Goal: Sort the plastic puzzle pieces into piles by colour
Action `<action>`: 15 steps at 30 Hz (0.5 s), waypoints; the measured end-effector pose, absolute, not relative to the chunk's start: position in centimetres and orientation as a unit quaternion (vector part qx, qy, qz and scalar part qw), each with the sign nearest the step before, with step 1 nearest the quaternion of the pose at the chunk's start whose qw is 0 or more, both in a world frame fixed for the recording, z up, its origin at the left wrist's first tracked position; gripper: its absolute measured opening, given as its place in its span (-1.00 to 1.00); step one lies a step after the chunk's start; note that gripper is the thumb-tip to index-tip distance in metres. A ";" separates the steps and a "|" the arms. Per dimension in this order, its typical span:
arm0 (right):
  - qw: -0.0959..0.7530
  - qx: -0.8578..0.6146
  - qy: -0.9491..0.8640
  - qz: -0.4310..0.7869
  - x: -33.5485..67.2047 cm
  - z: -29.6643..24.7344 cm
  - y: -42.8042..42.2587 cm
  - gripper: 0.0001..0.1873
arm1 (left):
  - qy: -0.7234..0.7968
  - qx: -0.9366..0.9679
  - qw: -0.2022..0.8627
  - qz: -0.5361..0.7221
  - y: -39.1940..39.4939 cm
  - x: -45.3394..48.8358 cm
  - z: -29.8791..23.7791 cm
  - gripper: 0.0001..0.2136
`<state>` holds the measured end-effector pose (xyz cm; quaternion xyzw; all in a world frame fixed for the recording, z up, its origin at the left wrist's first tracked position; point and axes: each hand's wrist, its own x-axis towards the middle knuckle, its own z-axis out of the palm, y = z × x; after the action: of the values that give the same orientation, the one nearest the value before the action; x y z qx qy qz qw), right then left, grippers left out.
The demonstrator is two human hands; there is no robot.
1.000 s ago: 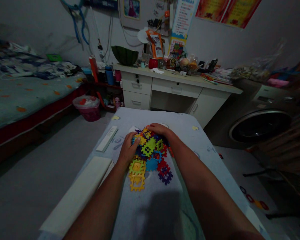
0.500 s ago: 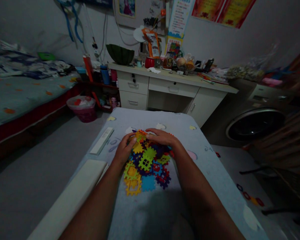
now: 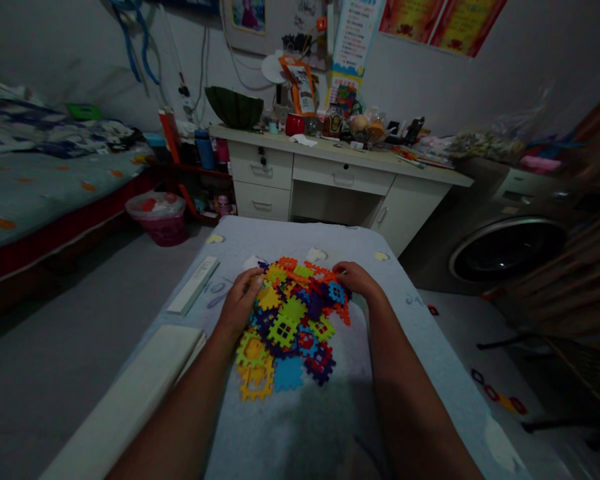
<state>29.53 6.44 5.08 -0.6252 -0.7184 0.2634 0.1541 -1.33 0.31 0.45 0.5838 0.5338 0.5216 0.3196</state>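
A heap of interlocking plastic building tiles (image 3: 293, 310) with toothed edges lies on the cloth-covered table (image 3: 300, 433). The tiles are yellow, green, purple, orange, blue and red, and some have window frames in them. My left hand (image 3: 241, 298) rests at the heap's left edge, thumb and fingers apart, touching the tiles beside a yellow tile (image 3: 269, 298). On the far right side, my right hand (image 3: 359, 279) has bent fingers against the orange tiles, near a blue window tile (image 3: 336, 293). It appears not to grip any tile.
A narrow pale box (image 3: 194, 287) and a long white board-like piece (image 3: 145, 380) lie along the table's left edge. Beyond stand a white desk (image 3: 343, 179), a washing machine (image 3: 510, 227) and a pink bin (image 3: 163, 223). Several tiles (image 3: 497, 393) lie on the floor at right.
My right hand has moved off the top of the heap to its right side, uncovering orange and green tiles. My left hand stays at the left edge. The view has shifted slightly.
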 end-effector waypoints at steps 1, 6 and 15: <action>0.165 -0.608 -0.719 0.294 29.3 5.2 6.4 -0.75 | 0.534 0.584 0.318 0.522 0.4 -1.3 0.4 -0.54; 0.220 -0.511 -0.683 0.474 28.8 6.1 5.7 -0.75 | 0.538 0.583 0.304 0.527 0.5 -1.2 0.3 -0.55; 0.271 -0.467 -0.641 0.545 30.1 6.9 5.4 -0.66 | 0.546 0.534 0.308 0.567 0.5 -1.5 0.2 -0.60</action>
<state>30.15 5.36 6.85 -0.4665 -0.6415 0.5455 0.2708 -1.46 0.54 0.22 0.5337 0.5462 0.5672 0.3083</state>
